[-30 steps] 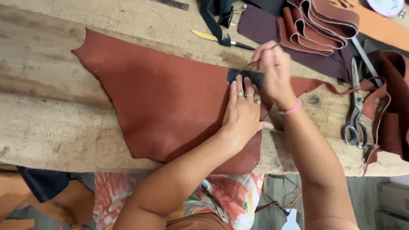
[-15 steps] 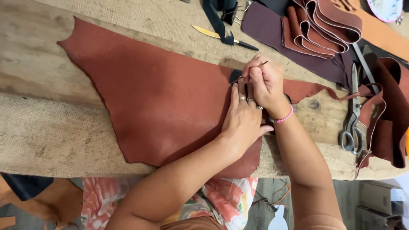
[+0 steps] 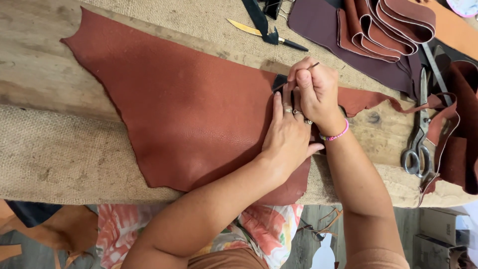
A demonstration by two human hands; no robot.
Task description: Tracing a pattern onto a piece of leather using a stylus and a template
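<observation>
A large reddish-brown leather hide (image 3: 189, 109) lies flat across the wooden workbench (image 3: 35, 69). My left hand (image 3: 289, 134) presses flat on it, fingers spread and ringed, holding down a small black template (image 3: 279, 81) near the hide's right edge. My right hand (image 3: 313, 89), with a pink bracelet at the wrist, grips a thin dark marking tool (image 3: 309, 67) and has its tip at the template's edge. Most of the template is hidden under the fingers.
Large metal scissors (image 3: 418, 134) lie on the bench to the right. Folded maroon and brown leather strips (image 3: 388, 25) pile at the back right. A yellow-handled knife (image 3: 264, 32) rests on burlap (image 3: 55, 154) behind. The bench's front edge runs below the hide.
My right hand has come down from above the template to its edge, closer to my left hand. The left hand has stayed pressed on the template.
</observation>
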